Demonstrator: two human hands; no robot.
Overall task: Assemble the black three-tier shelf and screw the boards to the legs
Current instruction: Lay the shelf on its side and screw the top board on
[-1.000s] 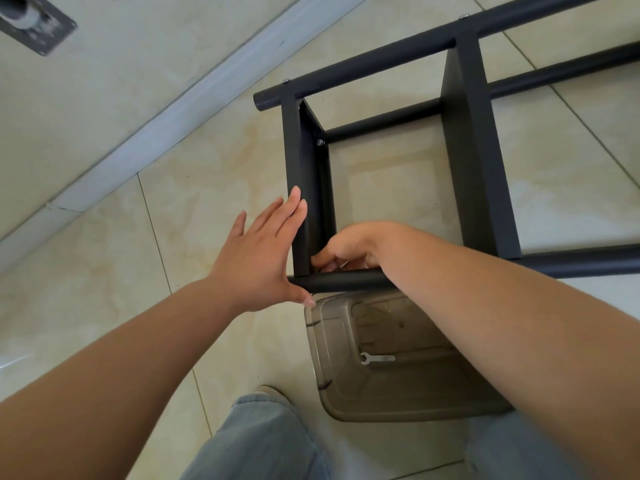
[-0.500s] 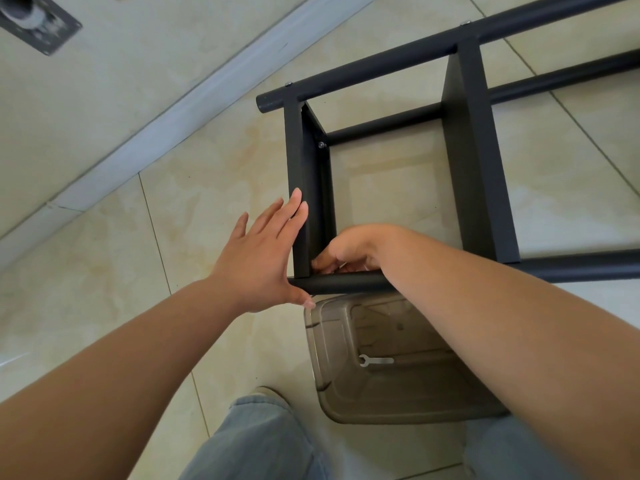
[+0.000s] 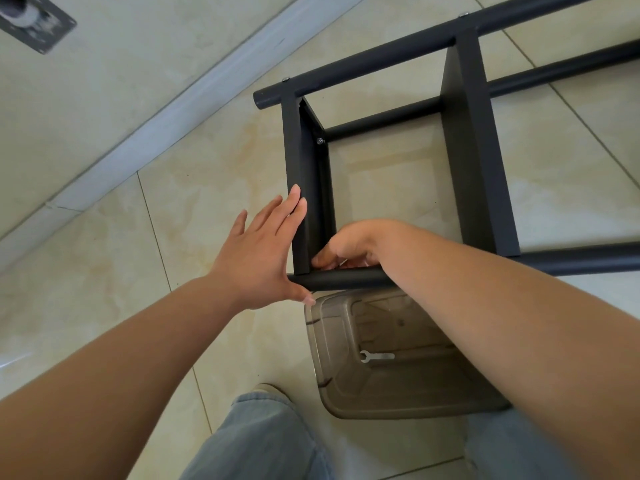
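Little has moved since a sec ago: both hands hold the same spots, view only a touch shifted. Nearest, a clear smoky plastic bin [image 3: 346, 386] w/ a small silver flat wrench [image 3: 375, 356] inside sits on the beige tile floor [image 3: 207, 188]. Left hand [image 3: 258, 258], fingers straight & together, presses flat on the black shelf frame's [image 3: 474, 161] end board [image 3: 299, 188]. Right hand [image 3: 349, 245] is curled inside the near corner; what it pinches, can't tell. Frame lies on its side, stretching far right.

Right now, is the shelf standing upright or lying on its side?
On its side: the shelf's legs run level along the floor and its boards stand on edge.
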